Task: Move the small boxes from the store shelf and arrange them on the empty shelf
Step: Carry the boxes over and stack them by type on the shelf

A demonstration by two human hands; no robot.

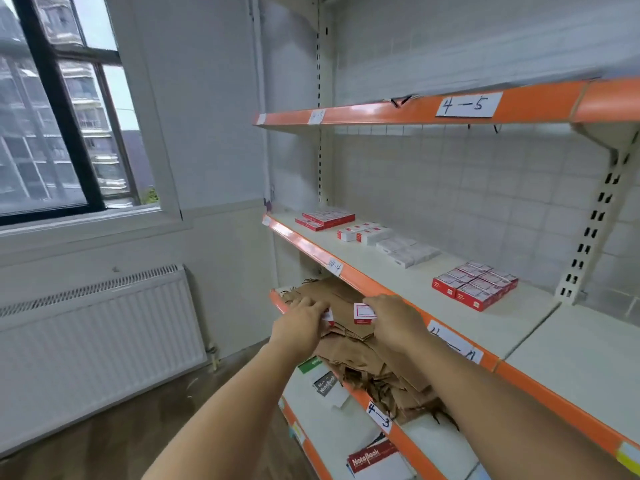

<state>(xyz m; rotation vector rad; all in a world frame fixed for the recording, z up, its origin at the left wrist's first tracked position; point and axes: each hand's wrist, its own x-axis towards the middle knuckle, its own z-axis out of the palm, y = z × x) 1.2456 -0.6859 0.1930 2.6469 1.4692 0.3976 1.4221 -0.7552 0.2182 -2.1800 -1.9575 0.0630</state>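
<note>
Head view, left to right: a window [59, 109] over a white radiator [97, 344], then orange-edged shelves. Left hand [301, 322] reaches over brown paper bags [349, 327] on the lower shelf [379, 415], fingers curled on a small red-and-white box [328, 316], mostly hidden. Just beside it, right hand [393, 318] pinches another small box [363, 313] upright. On the middle shelf [398, 282] above lie four groups of boxes [474, 285], well apart. Notebooks [372, 459] lie on the bottom shelf.
</note>
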